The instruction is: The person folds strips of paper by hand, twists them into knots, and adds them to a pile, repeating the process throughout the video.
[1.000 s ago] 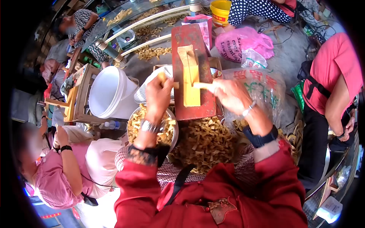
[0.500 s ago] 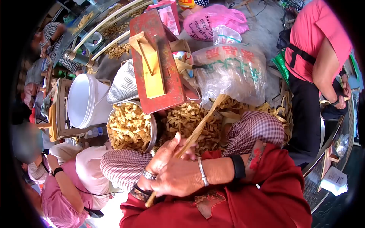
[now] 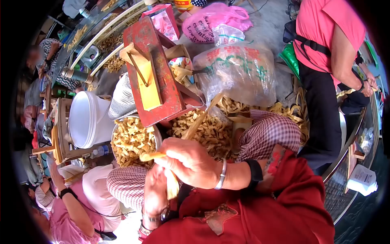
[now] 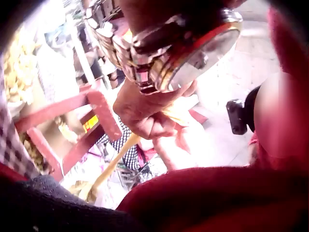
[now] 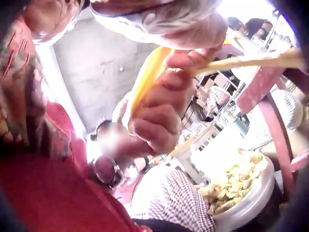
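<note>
A long, tan, twisted strip [image 3: 195,125] runs through both hands in front of the red-sleeved body, its far end reaching toward the plastic bag. My right hand [image 3: 193,162] pinches it with curled fingers, and a short folded bit pokes out at the left. Below it, partly covered, my left hand [image 3: 154,191] grips the strip near a flat, wider end that hangs down. In the right wrist view, the left fingers [image 5: 157,125] curl around the yellow flat part. In the left wrist view, the strip [image 4: 113,162] trails down from the hands.
A red bench [image 3: 172,99] bears a yellow wooden block with a slanted rod. Nearby are a bowl [image 3: 158,140] of cut tan pieces, a loose heap [image 3: 209,136] of pieces, a white bucket [image 3: 87,118] and a clear plastic bag [image 3: 239,75]. People sit on both sides.
Both hands have come back from the bench toward the body with a long strip. Since half a second ago, they have shifted, and a fold of the strip now shows at the right fingertips.
</note>
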The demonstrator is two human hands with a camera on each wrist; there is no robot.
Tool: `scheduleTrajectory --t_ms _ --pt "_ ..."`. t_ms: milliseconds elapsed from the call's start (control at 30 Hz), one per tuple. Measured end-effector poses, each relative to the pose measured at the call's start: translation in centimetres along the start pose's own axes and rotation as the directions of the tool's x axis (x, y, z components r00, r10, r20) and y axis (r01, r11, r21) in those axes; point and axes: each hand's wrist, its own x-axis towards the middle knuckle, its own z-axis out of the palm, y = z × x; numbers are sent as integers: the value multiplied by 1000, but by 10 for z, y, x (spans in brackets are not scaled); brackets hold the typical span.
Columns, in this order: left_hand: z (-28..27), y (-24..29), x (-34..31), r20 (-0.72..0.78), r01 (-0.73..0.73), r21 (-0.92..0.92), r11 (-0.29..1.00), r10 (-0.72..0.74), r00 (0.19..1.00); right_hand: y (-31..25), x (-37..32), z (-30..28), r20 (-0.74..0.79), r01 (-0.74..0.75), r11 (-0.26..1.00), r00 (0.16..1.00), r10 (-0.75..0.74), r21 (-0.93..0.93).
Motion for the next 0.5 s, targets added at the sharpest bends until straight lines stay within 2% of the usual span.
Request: scheduleTrajectory --t_ms 33,67,100,133,167,200,233,267,300,367,400,467,500 --pt "-6 -3 -10 36 -72 106 992 68 997 2 -3 6 -11 41 999 999 -40 28" --pt "2 -1 -18 -37 -160 98 982 164 986 -1 -5 9 20 25 1000 999 -25 16" --pt "-6 0 -30 -51 -239 177 955 251 967 -5 -5 11 49 9 1000 999 -9 3" --pt "-14 1 -41 -65 -310 259 915 336 940 -9 -3 13 -16 39 999 999 -39 -3" --pt "-14 15 -50 -22 -299 333 894 325 946 -14 -2 10 48 6 1000 999 -6 -6" --pt "-15 14 -52 8 -386 621 682 487 873 -18 -1 7 114 -24 1000 993 25 -10" --pt "-17 12 -52 95 -401 834 378 619 780 -19 0 3 179 -50 999 982 51 -13" --pt "-19 9 -42 266 -422 907 22 747 610 -18 0 1 243 -45 998 969 55 -45" --pt "-13 14 -40 340 -412 906 -95 744 576 -16 1 -3 325 -51 996 943 72 -72" --pt "-6 17 -31 398 -424 888 -179 763 510 -10 2 -12 481 -60 989 869 119 -135" --pt "-5 14 -28 394 -462 876 -141 761 515 -5 4 -17 523 47 995 852 7 -90" --pt "-5 8 -21 386 -527 847 -67 759 524 0 7 -21 564 64 996 826 -14 -68" --pt "-4 11 -17 413 -592 806 3 713 567 0 9 -23 584 71 996 811 -26 -54"
